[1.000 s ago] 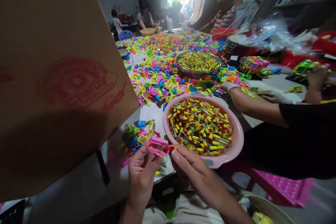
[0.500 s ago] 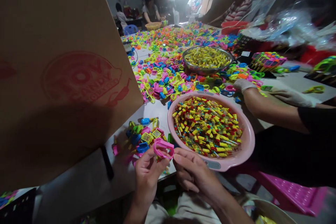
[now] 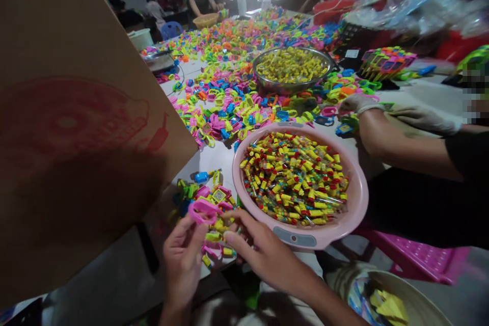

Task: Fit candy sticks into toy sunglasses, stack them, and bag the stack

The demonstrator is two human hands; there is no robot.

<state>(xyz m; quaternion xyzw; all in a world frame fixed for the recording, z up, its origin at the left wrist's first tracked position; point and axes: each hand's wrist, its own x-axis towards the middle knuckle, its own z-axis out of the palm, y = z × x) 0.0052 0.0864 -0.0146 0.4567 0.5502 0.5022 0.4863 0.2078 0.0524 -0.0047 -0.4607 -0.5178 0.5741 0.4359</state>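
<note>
My left hand (image 3: 182, 249) pinches a pink toy watch (image 3: 203, 212) by its band, above the near edge of the table. To its right, my right hand (image 3: 262, 247) reaches over a small pile of toy watches (image 3: 218, 195), thumb and forefinger apart. Small yellow-capped candy tubes (image 3: 229, 252) lie close to its fingertips; I make out nothing held in it. Just beyond that hand stands a pink basin (image 3: 359, 204), filled with clear tubes (image 3: 298, 178) that have yellow and red ends.
A cardboard box (image 3: 87, 163) blocks the left side. Many colourful toy watches (image 3: 225, 102) cover the table behind, around a steel bowl (image 3: 263, 83) of yellow pieces. A co-worker's gloved hands (image 3: 424, 117) are at the right. A pink stool (image 3: 424, 260) and a bin (image 3: 340, 280) stand below.
My right hand has come away from the pink toy watch and opened over the small pile. My left hand keeps the watch, now further left in view. The view has shifted.
</note>
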